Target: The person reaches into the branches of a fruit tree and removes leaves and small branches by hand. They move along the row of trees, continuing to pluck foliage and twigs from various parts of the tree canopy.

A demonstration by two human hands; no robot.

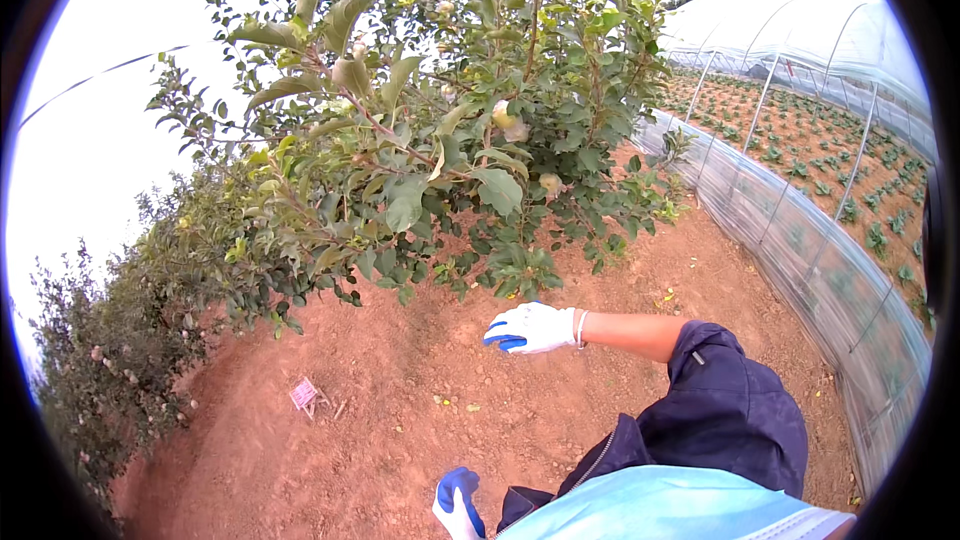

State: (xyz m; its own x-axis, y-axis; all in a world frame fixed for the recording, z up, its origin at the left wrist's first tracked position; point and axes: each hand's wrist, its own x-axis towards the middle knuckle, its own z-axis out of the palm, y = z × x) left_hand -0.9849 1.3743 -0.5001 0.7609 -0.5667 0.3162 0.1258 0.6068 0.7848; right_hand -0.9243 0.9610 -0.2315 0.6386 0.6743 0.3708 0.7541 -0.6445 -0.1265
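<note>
My right hand (534, 328), in a white glove with blue-coated fingers, reaches out over bare soil just below the lowest leaves of an apple tree (495, 187). Its fingers are spread a little, and nothing shows in them. Low in the picture, my left hand (459, 501) wears a matching glove and hangs near the dark jacket (720, 412). Its fingers are bent, and its palm is partly hidden. Among the leaves hang a yellow-green apple (504, 114), with what looks like clear wrap around it, and a paler apple (551, 184) lower down.
A small pink folding stool (305, 395) stands on the reddish soil (390, 382). More fruit trees (112, 367) line the left. Along the right runs a polytunnel's plastic film wall (795, 262), with leafy crop rows (825, 157) inside. A leafy branch (390, 135) juts toward me.
</note>
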